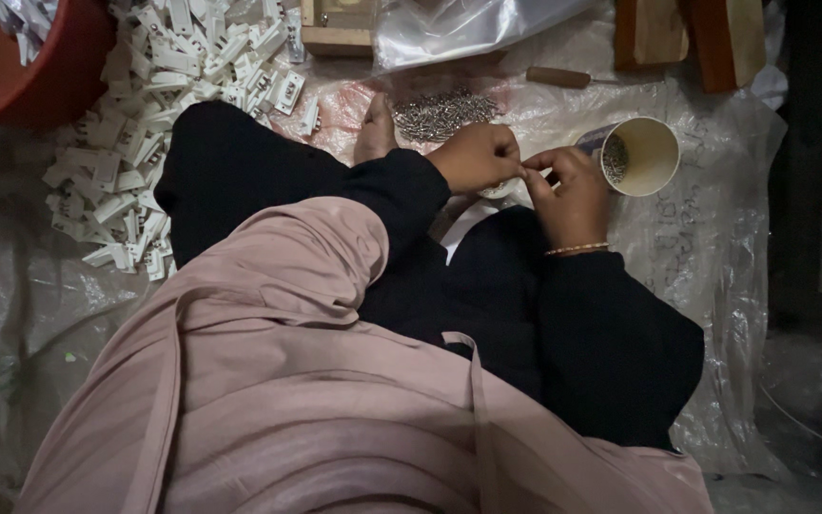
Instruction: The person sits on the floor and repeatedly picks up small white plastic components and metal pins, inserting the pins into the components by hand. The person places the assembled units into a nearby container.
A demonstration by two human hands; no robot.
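Two bare hands meet close together over a seated person's lap, seen from above. The left hand (476,157) is curled, fingertips pinched on a small white part (499,189) that peeks out beneath it; the part is mostly hidden, so its shape cannot be told. The right hand (571,190), a thin gold bangle (577,249) at its wrist, touches the left at the fingertips, its fingers pinched narrow — whether it holds anything cannot be seen. Just beside the right hand lies a paper cup (641,155), tipped toward the camera, with small metal bits inside. Beyond the hands, a heap of small metal pieces (441,112) rests on a clear plastic sheet (715,247). Far left, a large pile of white plastic parts (145,124) spreads beside a red tub (40,67). A wooden-handled tool (558,77) lies near the top.
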